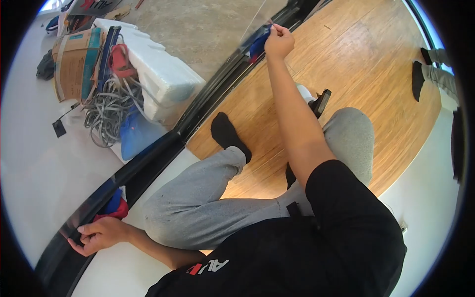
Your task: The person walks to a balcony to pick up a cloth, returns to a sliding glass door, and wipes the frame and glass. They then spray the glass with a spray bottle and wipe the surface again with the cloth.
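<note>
My right hand [279, 43] is raised at the far end of a long black frame [185, 123], fingers pinched together at its edge. Whatever lies between those fingertips is too small to make out. Just beside them is a blue and red cloth [257, 47]. My left hand [101, 235] is at the near end of the frame, close to the glass, its fingers curled and closed. What it grips, if anything, cannot be seen. A second blue and red cloth [116, 205] sits in the frame right above it.
Through the glass are a foam block [163, 74], a cardboard box [74, 64], a tangled grey cable [106, 114] and a blue bag [138, 131]. A white object with a black handle [320, 103] is by my knee on the wooden floor [376, 64]. Another person's feet [418, 81] are at right.
</note>
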The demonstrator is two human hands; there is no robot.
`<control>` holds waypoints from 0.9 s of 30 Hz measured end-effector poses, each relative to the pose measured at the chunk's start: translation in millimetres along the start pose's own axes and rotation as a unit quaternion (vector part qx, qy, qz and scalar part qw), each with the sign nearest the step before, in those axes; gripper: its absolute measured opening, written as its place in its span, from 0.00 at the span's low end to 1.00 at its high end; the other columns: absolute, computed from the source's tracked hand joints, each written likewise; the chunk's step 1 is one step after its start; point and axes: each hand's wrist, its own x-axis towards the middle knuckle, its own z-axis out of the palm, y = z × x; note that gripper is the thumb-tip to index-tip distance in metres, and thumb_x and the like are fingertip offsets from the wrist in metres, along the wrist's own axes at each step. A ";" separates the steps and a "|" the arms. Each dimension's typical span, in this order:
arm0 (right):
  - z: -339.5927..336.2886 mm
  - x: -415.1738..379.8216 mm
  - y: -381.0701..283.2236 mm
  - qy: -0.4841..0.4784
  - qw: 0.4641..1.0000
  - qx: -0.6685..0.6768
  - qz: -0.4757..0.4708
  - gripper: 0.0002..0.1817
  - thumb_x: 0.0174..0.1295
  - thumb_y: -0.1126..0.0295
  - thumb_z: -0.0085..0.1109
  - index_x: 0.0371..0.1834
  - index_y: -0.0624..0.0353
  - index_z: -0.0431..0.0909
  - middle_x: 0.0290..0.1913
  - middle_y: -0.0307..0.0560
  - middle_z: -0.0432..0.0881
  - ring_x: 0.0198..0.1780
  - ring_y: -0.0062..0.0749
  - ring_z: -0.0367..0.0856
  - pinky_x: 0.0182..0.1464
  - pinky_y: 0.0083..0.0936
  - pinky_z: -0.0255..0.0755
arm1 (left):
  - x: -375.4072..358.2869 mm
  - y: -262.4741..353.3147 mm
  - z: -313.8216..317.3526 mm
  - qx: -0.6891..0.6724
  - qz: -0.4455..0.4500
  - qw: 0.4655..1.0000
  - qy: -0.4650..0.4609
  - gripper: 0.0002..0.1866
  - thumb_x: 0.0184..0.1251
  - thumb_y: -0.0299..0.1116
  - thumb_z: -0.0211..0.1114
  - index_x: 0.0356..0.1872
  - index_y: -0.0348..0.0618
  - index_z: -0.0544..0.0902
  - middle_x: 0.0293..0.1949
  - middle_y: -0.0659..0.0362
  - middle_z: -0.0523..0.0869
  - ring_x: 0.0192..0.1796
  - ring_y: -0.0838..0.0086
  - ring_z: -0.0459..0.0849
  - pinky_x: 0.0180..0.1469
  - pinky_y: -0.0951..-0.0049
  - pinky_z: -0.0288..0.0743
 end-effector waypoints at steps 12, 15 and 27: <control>-2.6 11.4 18.7 -0.006 0.988 0.139 0.066 0.02 0.64 0.80 0.63 0.37 0.69 0.84 0.28 0.45 0.85 0.25 0.24 0.82 0.29 0.21 0.78 | 3.1 -19.0 6.5 0.029 0.061 0.997 0.036 0.19 0.75 0.29 0.54 0.64 0.37 0.69 0.27 0.64 0.68 0.27 0.76 0.68 0.35 0.75 0.68; 2.5 14.4 -4.3 -0.027 0.989 0.134 0.061 0.03 0.64 0.80 0.62 0.38 0.69 0.83 0.28 0.45 0.85 0.25 0.23 0.81 0.29 0.20 0.77 | 3.6 -13.6 10.1 0.015 0.086 0.995 0.050 0.20 0.78 0.32 0.54 0.63 0.32 0.67 0.22 0.70 0.62 0.24 0.81 0.63 0.32 0.80 0.62; 0.7 35.0 16.1 -0.027 0.990 0.086 0.104 0.02 0.63 0.80 0.64 0.35 0.70 0.83 0.27 0.47 0.86 0.26 0.24 0.84 0.30 0.21 0.80 | 7.7 -26.9 10.0 0.053 0.158 0.984 0.062 0.19 0.78 0.32 0.54 0.63 0.31 0.67 0.23 0.68 0.63 0.23 0.80 0.63 0.33 0.79 0.63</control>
